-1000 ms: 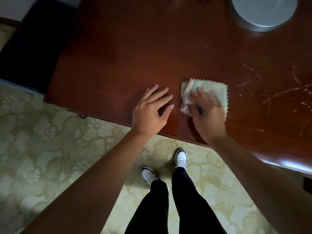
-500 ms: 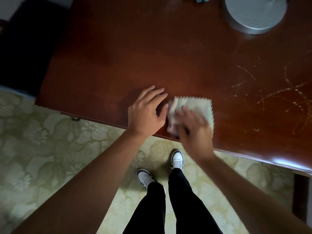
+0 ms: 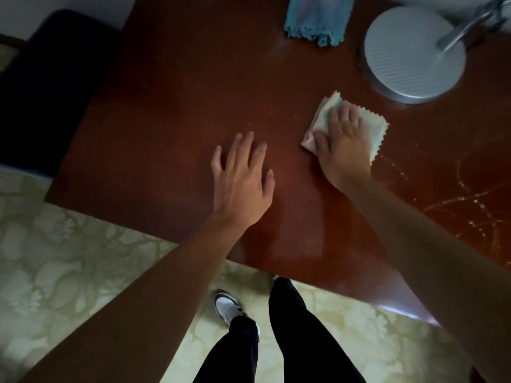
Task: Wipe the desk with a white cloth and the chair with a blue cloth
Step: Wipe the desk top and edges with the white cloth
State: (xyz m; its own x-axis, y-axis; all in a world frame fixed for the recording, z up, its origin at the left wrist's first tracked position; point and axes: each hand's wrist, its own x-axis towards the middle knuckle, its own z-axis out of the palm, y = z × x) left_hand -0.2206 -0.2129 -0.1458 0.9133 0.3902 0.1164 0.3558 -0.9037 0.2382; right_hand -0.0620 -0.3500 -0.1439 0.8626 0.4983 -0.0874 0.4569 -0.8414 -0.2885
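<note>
Because wiping needs even pressure, I keep my right hand (image 3: 344,142) flat, fingers extended on the white cloth (image 3: 373,125) mid-tabletop (image 3: 179,92). My left hand (image 3: 242,178) braces, fingers spread. The blue cloth (image 3: 318,17) waits at the far edge.

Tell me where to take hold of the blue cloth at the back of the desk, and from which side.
Judging from its pose, pinch the blue cloth at its frilled near edge, coming from the front with the left hand, which lies flat and free. That edge hangs bunched toward you on the desk, so it lifts easily. The right hand presses the white cloth, and the round lamp base crowds the right side.
</note>
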